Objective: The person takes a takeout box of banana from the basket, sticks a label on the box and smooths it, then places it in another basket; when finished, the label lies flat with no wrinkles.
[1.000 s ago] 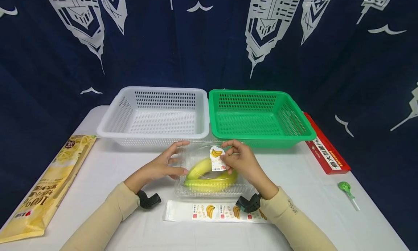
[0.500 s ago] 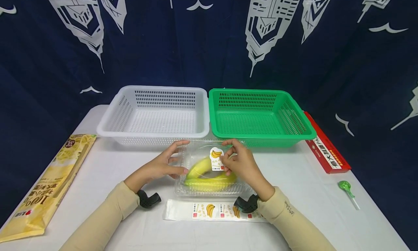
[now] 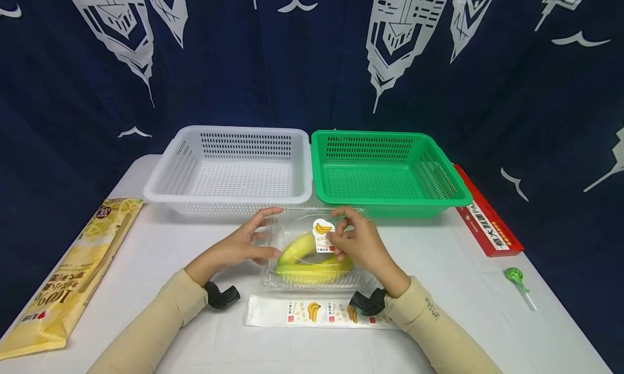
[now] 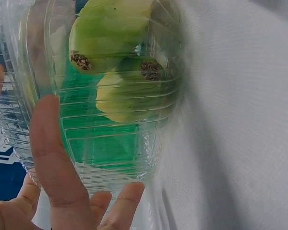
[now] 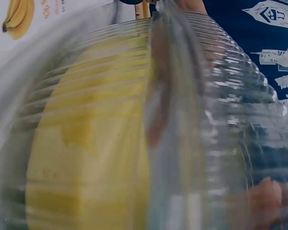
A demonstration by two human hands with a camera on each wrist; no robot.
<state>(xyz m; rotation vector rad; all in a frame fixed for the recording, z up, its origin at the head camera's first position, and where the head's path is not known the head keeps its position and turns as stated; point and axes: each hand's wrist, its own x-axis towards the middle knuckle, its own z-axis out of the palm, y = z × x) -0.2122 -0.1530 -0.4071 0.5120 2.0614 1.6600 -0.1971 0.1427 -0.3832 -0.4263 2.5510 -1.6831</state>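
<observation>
A clear plastic clamshell box [image 3: 298, 217] with bananas [image 3: 312, 274] inside sits at the table's middle. My left hand [image 3: 234, 249] rests its spread fingers and thumb against the box's left side; the left wrist view shows the thumb [image 4: 50, 143] along the ribbed wall. Over the lid, my right hand [image 3: 358, 243] pinches the right edge of a white banana label [image 3: 322, 234] between thumb and curled fingers. The right wrist view is blurred, with a banana [image 5: 86, 139] behind plastic and a fingertip [image 5: 264, 199] low on the right.
A strip of banana labels [image 3: 273, 312] lies in front of the box. Behind stand a white basket [image 3: 234, 199] and a green basket [image 3: 390, 203]. A yellow pasta bag [image 3: 73, 276] lies left; a red pasta box [image 3: 489, 222] and a green lollipop [image 3: 514, 275] lie right.
The label has straightened slightly and sits flatter over the lid. My right hand and forearm have shifted a little left; the left hand stays in place.
</observation>
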